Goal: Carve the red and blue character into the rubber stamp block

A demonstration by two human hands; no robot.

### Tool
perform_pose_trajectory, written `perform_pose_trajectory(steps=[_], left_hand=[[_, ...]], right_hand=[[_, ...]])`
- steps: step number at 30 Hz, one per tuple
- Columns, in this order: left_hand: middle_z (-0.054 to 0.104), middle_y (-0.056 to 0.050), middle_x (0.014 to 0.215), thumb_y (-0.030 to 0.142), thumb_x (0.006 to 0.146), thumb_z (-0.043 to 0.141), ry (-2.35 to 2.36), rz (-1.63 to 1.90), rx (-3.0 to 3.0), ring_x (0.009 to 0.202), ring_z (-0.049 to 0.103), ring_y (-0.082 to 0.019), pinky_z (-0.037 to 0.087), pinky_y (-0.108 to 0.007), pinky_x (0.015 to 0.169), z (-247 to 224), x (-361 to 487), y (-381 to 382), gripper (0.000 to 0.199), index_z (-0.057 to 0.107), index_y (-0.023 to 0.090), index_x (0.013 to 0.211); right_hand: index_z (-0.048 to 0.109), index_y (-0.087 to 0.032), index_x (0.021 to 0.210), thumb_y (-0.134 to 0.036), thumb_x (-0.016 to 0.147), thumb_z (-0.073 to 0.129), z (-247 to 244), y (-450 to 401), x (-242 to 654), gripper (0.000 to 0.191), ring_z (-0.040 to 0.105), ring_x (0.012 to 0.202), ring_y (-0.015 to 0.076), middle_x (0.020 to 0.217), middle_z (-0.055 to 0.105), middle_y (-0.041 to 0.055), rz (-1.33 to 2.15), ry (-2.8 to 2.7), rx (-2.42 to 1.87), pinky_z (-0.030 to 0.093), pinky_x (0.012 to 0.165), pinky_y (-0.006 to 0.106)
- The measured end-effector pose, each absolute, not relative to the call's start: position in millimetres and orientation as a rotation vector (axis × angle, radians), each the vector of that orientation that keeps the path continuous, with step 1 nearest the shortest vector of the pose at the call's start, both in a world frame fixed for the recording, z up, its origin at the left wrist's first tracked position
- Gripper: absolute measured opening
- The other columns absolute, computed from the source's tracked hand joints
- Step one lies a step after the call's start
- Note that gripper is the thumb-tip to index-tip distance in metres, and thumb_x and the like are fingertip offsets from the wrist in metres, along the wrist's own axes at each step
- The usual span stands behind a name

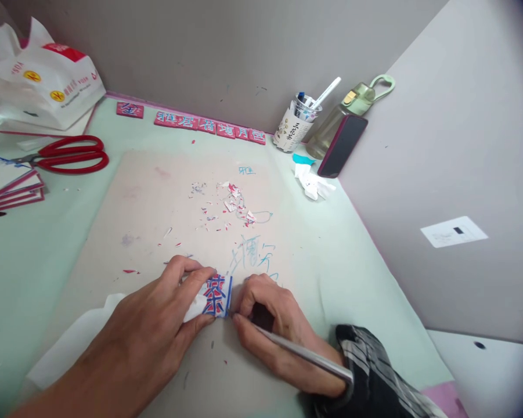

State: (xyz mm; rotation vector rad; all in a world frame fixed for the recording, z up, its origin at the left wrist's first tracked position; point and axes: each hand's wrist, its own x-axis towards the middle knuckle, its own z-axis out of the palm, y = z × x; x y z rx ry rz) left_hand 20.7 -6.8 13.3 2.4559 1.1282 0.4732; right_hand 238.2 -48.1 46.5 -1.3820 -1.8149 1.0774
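A small red and white tile (216,295) with a blue-outlined Chinese character lies at the front of the beige board (126,325). My left hand (165,313) grips it by its left side, thumb below and fingers above, with a white tissue (82,334) under the palm and between the fingers. In my right hand (278,328) is a slim silver carving knife (305,352), pinched low with its handle slanting back over the wrist. Its tip meets the tile's lower right corner, beside a blue line; the blade itself is hard to make out.
Red and white shavings (233,203) litter the board. Several carved red tiles (206,125) line the back wall. Red-handled scissors (72,154) and a card stack (15,188) lie left, near a plastic bag (47,81). A pen cup (292,128), bottle (331,130) and phone (343,145) stand back right.
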Motion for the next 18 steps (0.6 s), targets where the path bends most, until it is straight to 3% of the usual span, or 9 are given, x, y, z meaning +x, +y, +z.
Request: perform_pose_trajectory(steps=[5,8,11,18], left_hand=[[0.059,-0.006,0.098,0.034,0.09,0.06,1.306,0.327,2.492,0.065,0.07,-0.025,0.052,-0.036,0.048,18,24,-7,0.029,0.062,0.02,0.115],[0.063,-0.006,0.098,0.037,0.074,0.08,1.28,0.205,2.457,0.071,0.072,-0.027,0.055,-0.037,0.054,21,22,-3,0.052,0.064,0.02,0.12],[0.068,-0.007,0.107,0.035,0.068,0.085,1.204,0.193,2.436,0.08,0.074,-0.03,0.059,-0.038,0.059,21,20,-2,0.066,0.061,0.023,0.128],[0.069,-0.007,0.108,0.031,0.073,0.079,1.242,0.06,2.416,0.076,0.073,-0.03,0.059,-0.039,0.058,25,24,-3,0.046,0.065,0.025,0.117]], right_hand=[[0.042,-0.022,0.074,-0.014,0.085,0.052,46,-51,233,0.016,0.044,0.069,0.0148,0.072,0.05,-0.0031,1.019,-1.718,-1.474,0.035,0.07,0.03],[0.043,-0.022,0.073,-0.015,0.084,0.053,44,-51,231,0.016,0.044,0.067,0.0142,0.071,0.049,-0.0035,1.008,-1.69,-1.486,0.035,0.067,0.029],[0.044,-0.022,0.074,-0.015,0.084,0.053,43,-50,231,0.015,0.044,0.067,0.0139,0.071,0.049,-0.0037,1.009,-1.682,-1.493,0.035,0.067,0.028],[0.044,-0.022,0.073,-0.017,0.087,0.055,41,-51,231,0.019,0.044,0.067,0.0138,0.07,0.049,-0.0041,1.048,-1.601,-1.517,0.034,0.065,0.028]])
